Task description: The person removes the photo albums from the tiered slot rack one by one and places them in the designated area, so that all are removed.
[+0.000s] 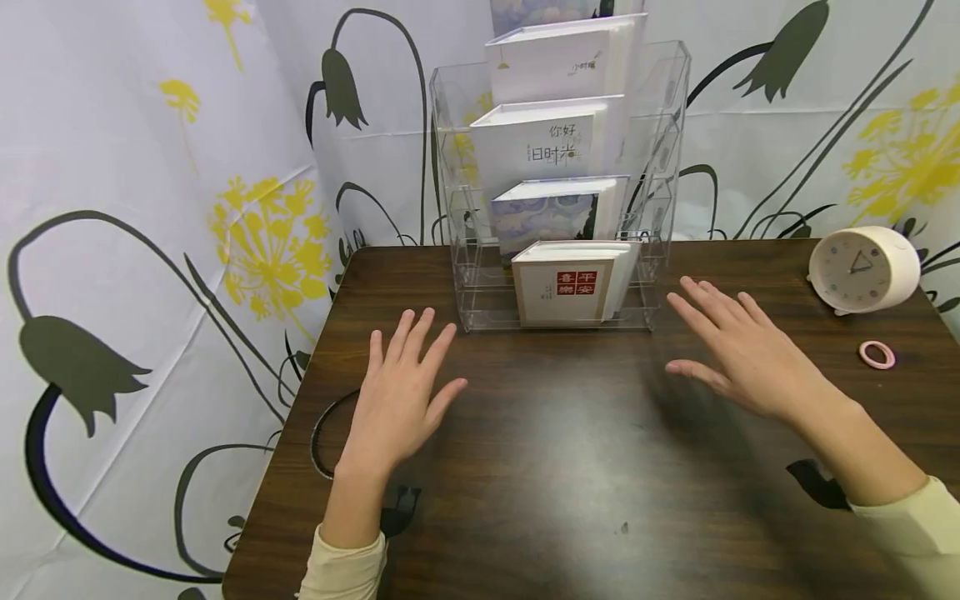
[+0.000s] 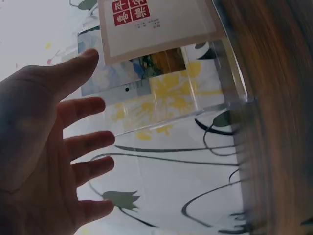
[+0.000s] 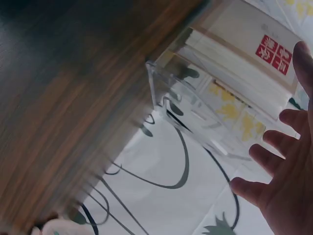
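Observation:
Both hands hover over the dark wooden table with fingers spread and nothing in them. My left hand [image 1: 393,404] is front-left of a clear acrylic rack [image 1: 468,292]; my right hand [image 1: 750,358] is off its front right corner. The tiered rack carries several white books. On the lowest tier stands a book with a red four-square stamp [image 1: 558,287]. Above it are a book with a painted landscape cover [image 1: 543,218], a white book with dark characters [image 1: 525,150] and another white book [image 1: 543,71]. In the left wrist view, the stamped book [image 2: 161,34] rises beyond the thumb.
A round cream clock [image 1: 855,268] stands at the table's back right, with a small pink ring [image 1: 877,355] in front of it. A thin dark cord [image 1: 318,437] lies beside the left forearm. Behind the table hangs a white curtain [image 1: 262,108] with flower prints.

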Demonstrator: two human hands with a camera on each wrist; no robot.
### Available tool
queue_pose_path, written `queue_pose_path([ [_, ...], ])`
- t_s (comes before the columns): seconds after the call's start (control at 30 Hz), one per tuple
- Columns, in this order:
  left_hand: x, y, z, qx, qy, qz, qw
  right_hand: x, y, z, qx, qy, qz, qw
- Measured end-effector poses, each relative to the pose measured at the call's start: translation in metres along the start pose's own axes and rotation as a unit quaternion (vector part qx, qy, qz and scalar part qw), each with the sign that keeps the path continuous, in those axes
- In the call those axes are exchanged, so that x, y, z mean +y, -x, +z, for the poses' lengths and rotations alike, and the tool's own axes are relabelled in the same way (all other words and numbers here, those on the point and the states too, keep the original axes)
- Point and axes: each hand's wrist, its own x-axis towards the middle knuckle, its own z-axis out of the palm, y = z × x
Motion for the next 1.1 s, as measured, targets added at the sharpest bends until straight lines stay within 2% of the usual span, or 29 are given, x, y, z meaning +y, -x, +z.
queue_pose_path([
  [0.17,-0.002,-0.01,0.006,0.032,0.074,-0.032,0.9962,0.003,-0.019,-0.003,0.026,-0.067,0.027,0.9971],
  [0.27,-0.006,-0.023,0.013,0.062,0.14,-0.052,0.9869,0.002,-0.032,-0.003,0.045,-0.114,0.058,0.9908],
  [0.37,-0.012,-0.039,0.024,0.094,0.203,-0.076,0.9717,0.002,-0.046,0.001,0.084,-0.155,0.068,0.9819],
  [0.43,-0.017,-0.051,0.033,0.11,0.247,-0.092,0.9585,0.002,-0.055,0.006,0.111,-0.177,0.07,0.9754],
  [0.57,-0.027,-0.075,0.051,0.123,0.316,-0.118,0.9332,0.0,-0.07,0.015,0.143,-0.213,0.087,0.9626],
  [0.73,-0.036,-0.102,0.066,0.122,0.374,-0.16,0.9053,-0.002,-0.084,0.026,0.146,-0.261,0.122,0.9465],
  [0.93,-0.041,-0.128,0.073,0.13,0.413,-0.211,0.8764,-0.002,-0.097,0.035,0.137,-0.307,0.163,0.9277],
  [1.03,-0.042,-0.138,0.077,0.131,0.429,-0.231,0.8635,-0.001,-0.102,0.038,0.128,-0.325,0.177,0.9202],
  [1.1,-0.043,-0.143,0.08,0.131,0.43,-0.242,0.8599,-0.001,-0.106,0.039,0.117,-0.341,0.179,0.9155],
])
